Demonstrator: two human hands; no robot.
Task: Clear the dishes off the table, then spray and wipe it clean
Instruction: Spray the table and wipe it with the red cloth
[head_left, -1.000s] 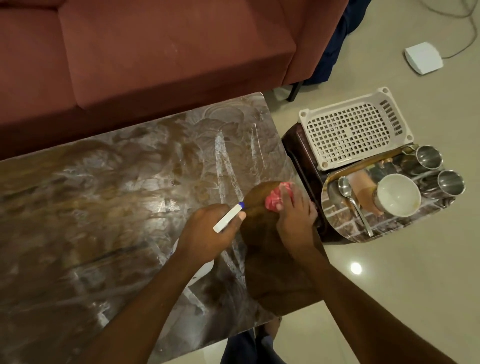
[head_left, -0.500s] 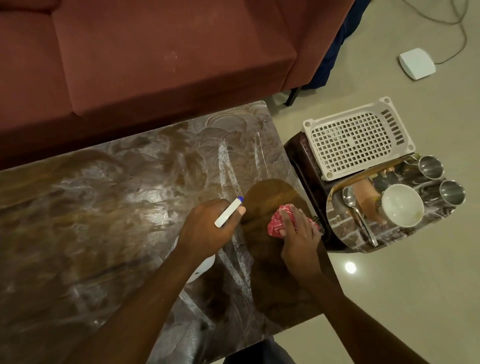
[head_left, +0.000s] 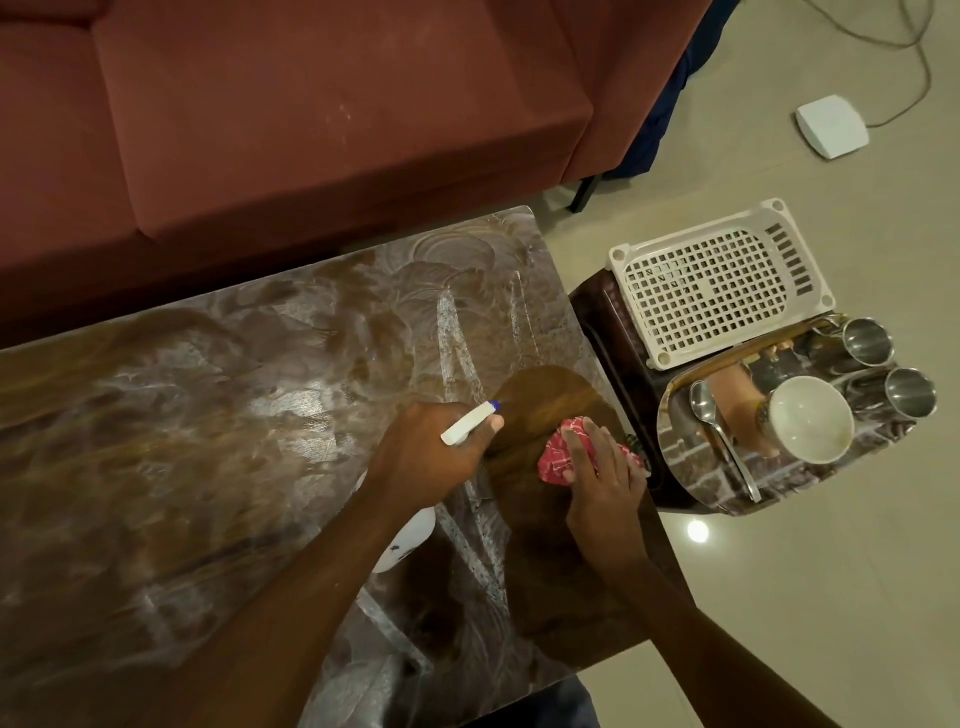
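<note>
While the left hand (head_left: 426, 452) grips the spray bottle (head_left: 467, 423), the right hand (head_left: 602, 478), pressing the cloth (head_left: 553, 460) flat, has widened the bench's (head_left: 208, 415) right-edge clean patch (head_left: 545, 400).

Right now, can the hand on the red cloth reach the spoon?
Probably yes. The right hand presses the red cloth at the table edge beside the tray; the spoon lies uncovered there, and nothing stands between.

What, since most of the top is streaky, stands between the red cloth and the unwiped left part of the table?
Only the left hand gripping the spray bottle, just left of the red cloth that the right hand presses down. Beyond it the streaked table shows no dishes.
</note>
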